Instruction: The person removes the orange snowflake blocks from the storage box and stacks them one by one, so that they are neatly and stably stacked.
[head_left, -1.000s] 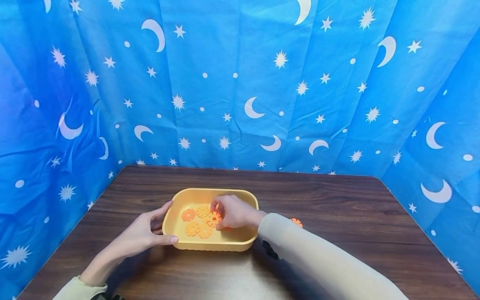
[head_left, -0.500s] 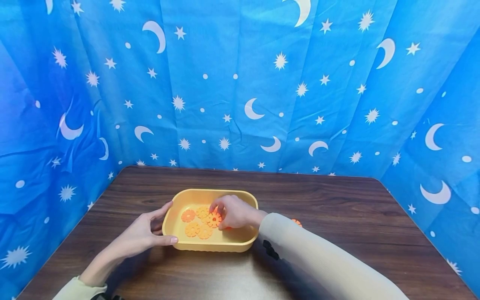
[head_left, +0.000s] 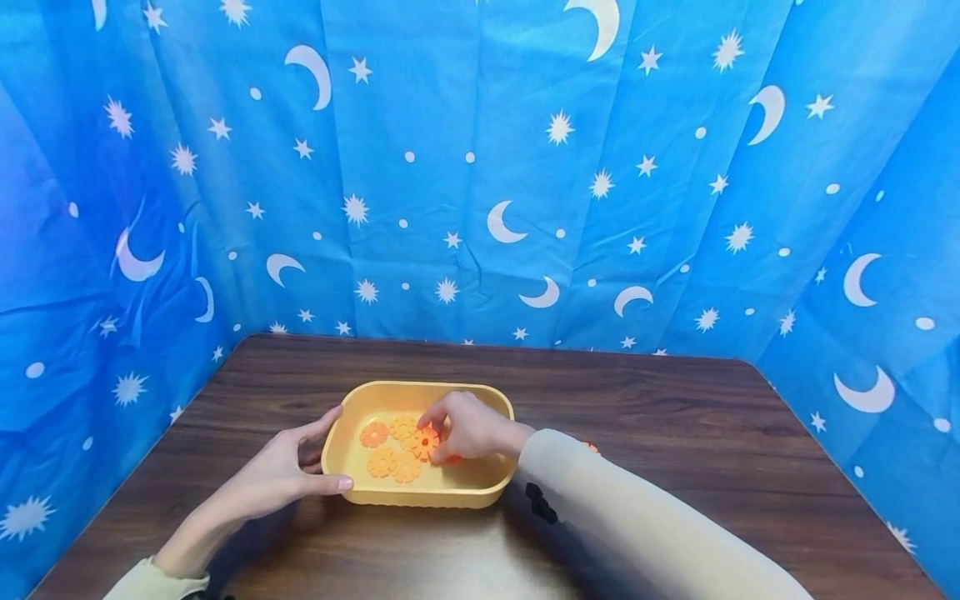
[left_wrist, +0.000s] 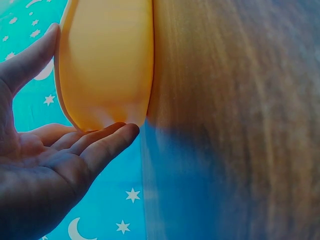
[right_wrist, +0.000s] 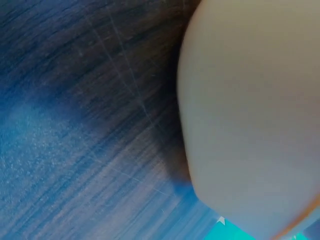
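Note:
A yellow plastic bin with rounded corners stands on the table. My left hand grips its left end, thumb at the near corner and fingers at the far one. In the left wrist view, the fingers of this hand lie against the bin's end wall. Inside the bin, my right hand pinches an orange notched building disc between thumb and fingertips. Several lighter discs and an orange one lie flat on the bin floor to its left. More orange shows beneath the right hand.
Just beyond the right sleeve, an orange disc lies on the dark wood table, mostly hidden. A blue curtain with moons and stars encloses the back and sides. The bin's outer wall fills much of the right wrist view.
The head view has shifted slightly. Both hands keep their places at the bin, the right still among the discs. The sleeve now covers more of the disc on the table.

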